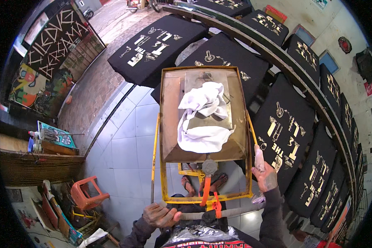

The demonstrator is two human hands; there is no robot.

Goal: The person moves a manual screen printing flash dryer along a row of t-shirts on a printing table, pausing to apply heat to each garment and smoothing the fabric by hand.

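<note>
A boxy metal hood (173, 142) on a yellow metal frame (202, 199) stands before me, with a crumpled white cloth (204, 138) on top. My left hand (158, 215) is closed around the left end of a grey wrapped handlebar (235, 212). To the right, my right hand (266, 177) is closed on the pale wrapped end of a yellow side rod (252, 130). An orange hose (206, 190) runs down from a round grey fitting (209, 167) at the hood's near edge.
Black printed shirts (287, 132) lie on boards along a curved rail (301, 62), ahead and right. One shirt board (157, 45) reaches close to the hood's far left. A red plastic stool (87, 193) and leaning boards (56, 206) are at left. My feet (188, 186) show below the frame.
</note>
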